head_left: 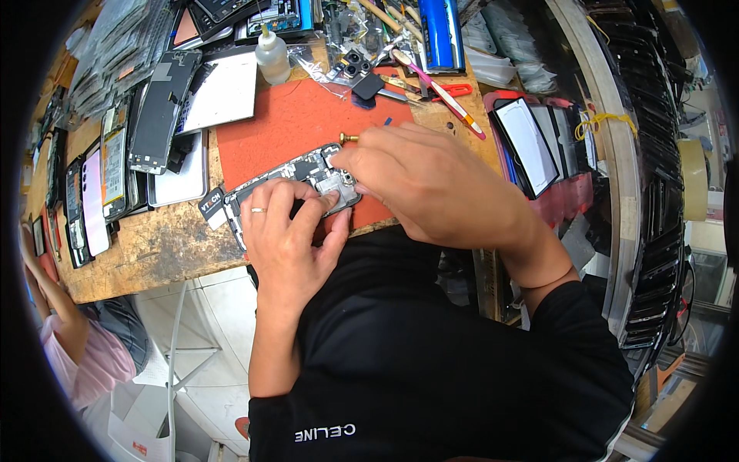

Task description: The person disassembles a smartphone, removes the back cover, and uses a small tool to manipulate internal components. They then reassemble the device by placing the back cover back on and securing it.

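Note:
An opened smartphone, its circuit board and metal shields bare, lies slanted on the orange mat. My left hand, with a ring on one finger, grips its near side, the fingertips pressed on the inner parts and the thumb at the edge. Over the phone's right end my right hand is closed in a pinch beside the small round camera part. Whatever sits between those fingers is hidden. A brass bolt-like piece shows beside my right knuckles. Under the phone's left end pokes a small black card.
Phone screens and a white panel crowd the left. Behind the mat stand a dropper bottle, loose camera modules, a toothbrush and a blue can. Boxed panels flank the right. Another person's arm shows far left.

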`<state>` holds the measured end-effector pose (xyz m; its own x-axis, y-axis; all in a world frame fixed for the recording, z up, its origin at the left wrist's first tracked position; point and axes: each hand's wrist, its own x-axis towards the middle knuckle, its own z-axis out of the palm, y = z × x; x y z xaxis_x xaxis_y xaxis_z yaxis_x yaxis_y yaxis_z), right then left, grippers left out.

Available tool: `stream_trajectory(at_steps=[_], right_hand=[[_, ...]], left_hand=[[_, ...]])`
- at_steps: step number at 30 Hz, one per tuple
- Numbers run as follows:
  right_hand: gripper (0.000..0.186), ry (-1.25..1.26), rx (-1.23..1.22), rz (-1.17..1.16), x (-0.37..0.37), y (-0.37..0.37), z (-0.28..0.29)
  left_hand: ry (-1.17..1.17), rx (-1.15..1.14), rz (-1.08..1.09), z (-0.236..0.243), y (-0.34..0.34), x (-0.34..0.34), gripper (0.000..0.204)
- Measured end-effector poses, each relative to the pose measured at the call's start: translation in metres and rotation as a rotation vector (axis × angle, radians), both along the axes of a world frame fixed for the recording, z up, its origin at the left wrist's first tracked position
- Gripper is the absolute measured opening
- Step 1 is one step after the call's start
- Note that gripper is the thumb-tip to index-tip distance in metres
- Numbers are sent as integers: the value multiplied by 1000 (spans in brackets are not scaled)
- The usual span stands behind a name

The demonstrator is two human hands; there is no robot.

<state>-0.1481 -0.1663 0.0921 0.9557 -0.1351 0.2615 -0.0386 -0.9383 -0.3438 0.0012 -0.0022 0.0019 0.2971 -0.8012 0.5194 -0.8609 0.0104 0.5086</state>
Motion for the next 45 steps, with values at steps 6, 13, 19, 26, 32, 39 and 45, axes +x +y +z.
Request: stream_trajectory(at_steps=[6, 13, 19, 26, 32, 39, 45], right_hand=[[30, -16, -25, -37, 0, 4, -1], [32, 91, -37, -22, -2, 4, 4], [32, 88, -100, -35, -2, 3, 6], [40, -31, -17, -17, -2, 5, -1], [45, -30, 26, -51, -3, 10, -8], [44, -187, 311, -139, -14, 11, -13], [37, -455, 467, -283, -27, 13, -29]], left_hand=[[8, 24, -3, -1, 1, 0, 25], [0, 9, -3, 0, 1, 0, 26], [1, 6, -2, -1, 1, 0, 25], [13, 20, -3, 0, 0, 1, 25], [8, 2, -11, -1, 1, 0, 27], [14, 36, 31, 5, 2, -4, 20], [11, -35, -43, 14, -18, -1, 13]])
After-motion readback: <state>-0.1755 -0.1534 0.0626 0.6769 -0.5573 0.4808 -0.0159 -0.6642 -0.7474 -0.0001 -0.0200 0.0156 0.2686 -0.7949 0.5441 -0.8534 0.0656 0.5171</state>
